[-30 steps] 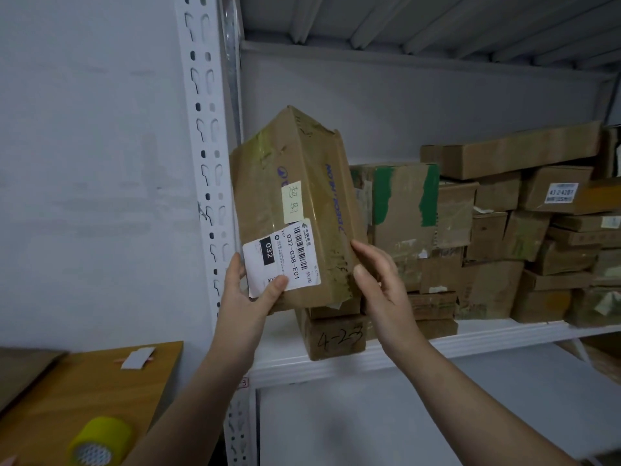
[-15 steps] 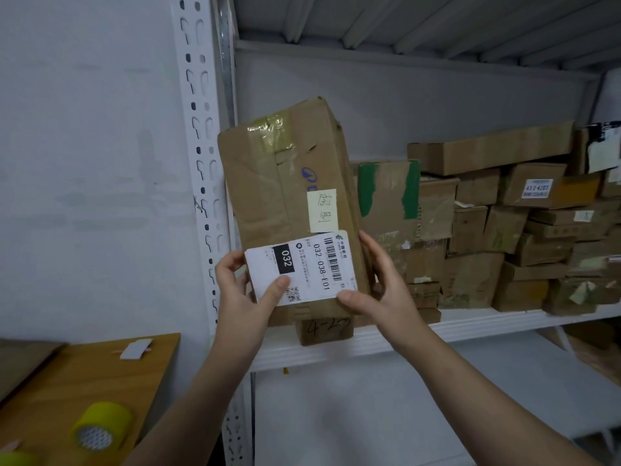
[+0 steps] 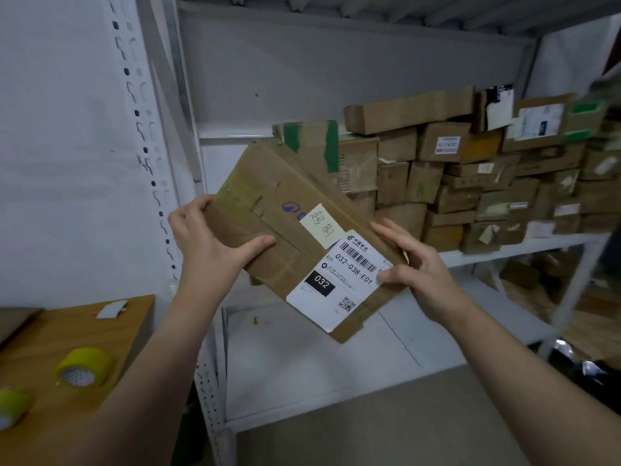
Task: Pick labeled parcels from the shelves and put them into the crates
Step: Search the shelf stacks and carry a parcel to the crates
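Observation:
I hold a brown cardboard parcel [image 3: 268, 230] in front of the shelf, tilted with its far end up to the left. It bears a white label reading 032-038-E01 and a small yellow note. My left hand [image 3: 205, 240] grips its upper left end, thumb across the top face. My right hand [image 3: 416, 267] grips the lower right edge, thumb on the label. Behind it, several more cardboard parcels [image 3: 470, 183] are stacked on the white shelf [image 3: 524, 245]. No crate is in view.
A wooden table [image 3: 50, 338] stands at lower left with two yellow tape rolls [image 3: 84, 366] and a paper slip. A perforated white shelf post [image 3: 148, 156] rises beside it. The lower shelf board [image 3: 302, 358] lies beneath the parcel. More boxes sit lower right.
The parcel has come off the shelf, lowered and turned from upright to slanted. My left hand shifted from the label end to the other end. The view tilted downward.

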`<action>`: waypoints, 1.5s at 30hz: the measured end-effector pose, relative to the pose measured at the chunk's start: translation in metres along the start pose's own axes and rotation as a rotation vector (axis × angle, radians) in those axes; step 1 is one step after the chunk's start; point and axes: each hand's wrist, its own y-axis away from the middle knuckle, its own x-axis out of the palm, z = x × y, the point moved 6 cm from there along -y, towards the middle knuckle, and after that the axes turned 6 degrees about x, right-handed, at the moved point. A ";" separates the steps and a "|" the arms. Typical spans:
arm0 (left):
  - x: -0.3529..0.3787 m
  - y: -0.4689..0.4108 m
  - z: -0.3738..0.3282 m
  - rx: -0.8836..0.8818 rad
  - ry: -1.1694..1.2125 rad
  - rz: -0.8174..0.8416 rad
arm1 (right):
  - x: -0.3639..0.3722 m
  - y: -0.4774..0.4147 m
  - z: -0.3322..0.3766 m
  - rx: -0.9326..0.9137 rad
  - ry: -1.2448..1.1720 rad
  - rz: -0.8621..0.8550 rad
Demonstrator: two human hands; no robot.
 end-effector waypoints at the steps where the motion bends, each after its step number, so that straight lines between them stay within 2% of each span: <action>1: 0.007 0.012 -0.003 -0.028 0.019 0.012 | -0.008 0.009 -0.002 0.009 -0.067 -0.065; 3: 0.020 0.036 -0.008 -0.118 0.109 0.017 | -0.024 0.024 -0.006 0.016 -0.180 -0.195; 7: 0.035 0.078 -0.009 -0.267 0.245 -0.050 | -0.044 0.047 -0.009 -0.010 -0.254 -0.365; 9: 0.041 0.096 -0.008 -0.316 0.293 -0.072 | -0.047 0.056 -0.004 -0.009 -0.232 -0.460; 12: 0.052 0.117 -0.007 -0.368 0.331 -0.134 | -0.052 0.065 -0.002 0.018 -0.071 -0.607; 14: 0.059 0.130 -0.006 -0.410 0.323 -0.177 | -0.052 0.071 -0.011 0.056 -0.016 -0.567; 16: 0.068 0.141 -0.002 -0.466 0.360 -0.218 | -0.045 0.080 -0.025 0.072 0.017 -0.430; 19: 0.081 0.152 0.000 -0.487 0.371 -0.196 | -0.038 0.096 -0.056 0.098 0.043 -0.326; 33: 0.119 0.162 0.000 -0.485 0.361 -0.056 | -0.065 0.110 -0.097 0.160 0.086 -0.430; 45: 0.248 0.154 0.015 -0.460 0.439 0.262 | -0.138 0.127 -0.157 0.307 0.133 -0.688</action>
